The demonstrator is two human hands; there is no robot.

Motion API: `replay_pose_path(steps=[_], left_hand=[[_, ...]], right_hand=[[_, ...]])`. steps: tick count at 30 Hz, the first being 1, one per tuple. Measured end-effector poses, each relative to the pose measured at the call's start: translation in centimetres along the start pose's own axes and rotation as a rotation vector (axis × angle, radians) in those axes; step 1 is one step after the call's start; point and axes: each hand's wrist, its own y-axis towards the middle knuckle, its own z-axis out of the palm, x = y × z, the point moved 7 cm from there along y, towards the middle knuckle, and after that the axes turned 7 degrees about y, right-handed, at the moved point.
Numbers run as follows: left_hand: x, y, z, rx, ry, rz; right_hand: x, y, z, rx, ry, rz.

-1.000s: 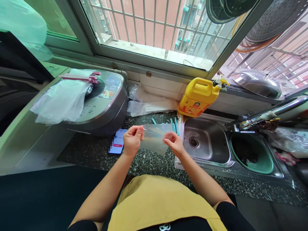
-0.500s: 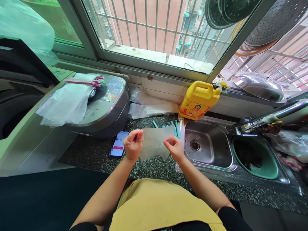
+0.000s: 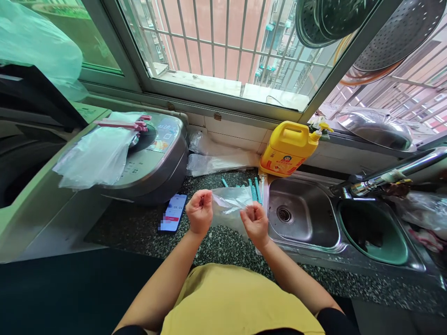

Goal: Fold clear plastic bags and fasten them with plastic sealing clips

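Note:
I hold a clear plastic bag (image 3: 228, 207) over the speckled counter (image 3: 223, 242), in front of my chest. My left hand (image 3: 199, 212) pinches its left top edge and my right hand (image 3: 255, 221) pinches its right top edge, both with the fingers curled in. The bag sags and crumples between the two hands. Several teal sticks (image 3: 253, 188) lie on the counter just beyond the bag, beside the sink.
A phone (image 3: 172, 212) lies left of my hands, in front of a grey cooker (image 3: 153, 163) with plastic bags (image 3: 94, 156) and pink clips (image 3: 122, 123) on it. More bags (image 3: 213, 156) and a yellow jug (image 3: 288, 149) stand at the wall. A double sink (image 3: 300, 216) with a green basin (image 3: 375, 230) is at the right.
My hands have come closer together and a little lower. The bag, flat and stretched a second ago, now hangs slack and crumpled between them.

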Motion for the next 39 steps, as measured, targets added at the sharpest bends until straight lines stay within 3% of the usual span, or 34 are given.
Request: replay_pose_path(steps=[6,8,10,14,16,20,26,30,35,39], left_hand=[[-0.4,-0.2,0.4,0.088,-0.066,0.068],[0.1,-0.4,0.5,0.124,-0.092,0.053],[0.9,-0.6,0.4,0.127,-0.115,0.009],[2.2,-0.8,0.2,0.087,-0.197,-0.138],[2.3,-0.9,0.5,0.084,-0.251,-0.216],[2.1,-1.1,1.0,0.102,-0.338,-0.322],[2.5,-1.8,2.3,0.214,-0.597,-0.421],[3.3,-2.7,3.0,0.233,-0.464,-0.522],[2.5,-2.8,2.3,0.173,-0.396,-0.436],[1.9,-3.3,3.0,0.289,-0.516,-0.43]], right_hand=[[-2.3,1.6,1.3,0.158,0.386,0.449],[-2.8,2.4,1.4,0.179,0.411,0.528],[-2.4,3.4,0.7,0.122,0.36,0.464],[0.3,3.7,-1.3,-0.084,0.188,0.11],[1.1,3.2,-1.2,-0.081,0.121,0.026],[0.8,2.6,-0.5,0.004,0.026,0.018],[0.8,2.8,-1.5,-0.081,-0.096,-0.078],[1.5,2.8,-1.9,-0.132,-0.143,-0.152],[2.1,2.1,-1.7,-0.119,-0.136,-0.234],[2.3,1.9,-1.9,-0.165,-0.236,-0.228]])
